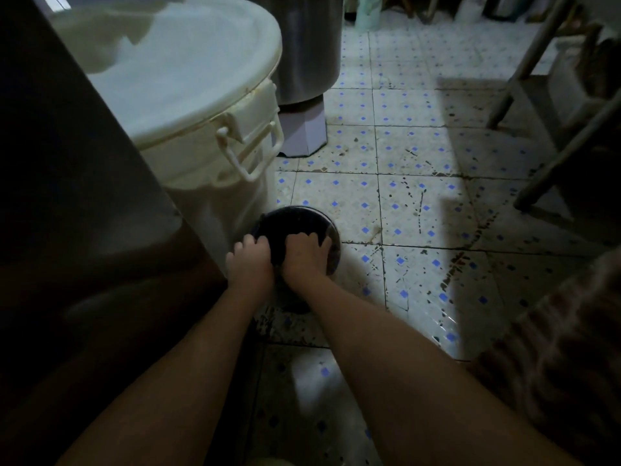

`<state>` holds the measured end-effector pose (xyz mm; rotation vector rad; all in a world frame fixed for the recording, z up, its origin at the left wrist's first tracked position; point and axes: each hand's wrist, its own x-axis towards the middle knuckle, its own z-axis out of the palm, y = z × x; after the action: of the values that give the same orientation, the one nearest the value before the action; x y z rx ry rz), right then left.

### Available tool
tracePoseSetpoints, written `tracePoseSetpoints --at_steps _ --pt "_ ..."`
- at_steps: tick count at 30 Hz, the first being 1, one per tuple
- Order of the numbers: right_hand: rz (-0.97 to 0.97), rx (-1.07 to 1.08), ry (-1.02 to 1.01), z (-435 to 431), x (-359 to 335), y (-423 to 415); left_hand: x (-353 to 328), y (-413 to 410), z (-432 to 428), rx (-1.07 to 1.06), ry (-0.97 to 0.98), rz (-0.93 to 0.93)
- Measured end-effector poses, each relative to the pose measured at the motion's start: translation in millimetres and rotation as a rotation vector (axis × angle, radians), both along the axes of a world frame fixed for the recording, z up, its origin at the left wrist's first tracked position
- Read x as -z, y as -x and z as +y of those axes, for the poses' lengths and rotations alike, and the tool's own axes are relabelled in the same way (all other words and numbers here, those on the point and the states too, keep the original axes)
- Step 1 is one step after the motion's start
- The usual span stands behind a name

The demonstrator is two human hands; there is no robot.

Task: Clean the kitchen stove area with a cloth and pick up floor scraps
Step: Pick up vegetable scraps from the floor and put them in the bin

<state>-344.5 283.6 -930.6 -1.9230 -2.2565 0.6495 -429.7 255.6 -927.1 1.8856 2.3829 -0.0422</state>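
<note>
1. While both bare arms reach down and forward, the left hand and right hand meet at a small dark pail standing on the floor.
2. Left hand: fingers curled over the pail's near-left rim, gripping it.
3. Right hand: just beside the left, knuckles up, fingers curled down into the pail mouth. Too dark to tell whether it holds anything.
4. Pail: round, dark inside, contents unreadable. It stands at the foot of a big white bin on its left; cannot tell whether the two touch.
5. Bin: lid on, side latch turned toward the viewer.
6. Specks: dark bits and streaks scattered over the tiles right of the pail, thickest along a line running toward the lower right.
7. Floor: pale tiles dotted with small blue diamonds.
8. Behind the bin: metal drum on a lilac stand.
9. Far right: slanted wooden legs, in shadow.
10. Left edge: dark panel, detail unreadable.
</note>
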Motion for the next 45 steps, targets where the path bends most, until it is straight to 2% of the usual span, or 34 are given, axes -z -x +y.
tracePoseSetpoints --at_steps 8,17,23,27,33,45 --pt "0.023 0.03 -0.014 -2.3 -5.7 -6.3 -1.3 0.7 -1.7 0.041 0.039 -0.039" --pt "-0.017 -0.02 -0.022 -0.1 -6.4 -31.7 -6.5 -4.8 -4.4 0.052 0.081 0.053" --pt "-0.041 -0.156 -0.087 -7.8 -2.2 -43.0 -7.9 -7.5 -12.6 0.077 0.074 0.129" --pt "-0.03 -0.156 -0.119 -12.9 -12.3 -58.1 -21.6 -13.6 -18.0 0.098 0.082 0.13" --pt "-0.019 -0.137 -0.067 -31.2 -71.1 -97.9 -82.3 -37.5 -33.7 0.125 0.116 0.112" --pt "-0.047 -0.096 -0.006 -59.4 -254.3 -165.4 -261.2 -98.9 -51.2 0.175 0.157 0.113"
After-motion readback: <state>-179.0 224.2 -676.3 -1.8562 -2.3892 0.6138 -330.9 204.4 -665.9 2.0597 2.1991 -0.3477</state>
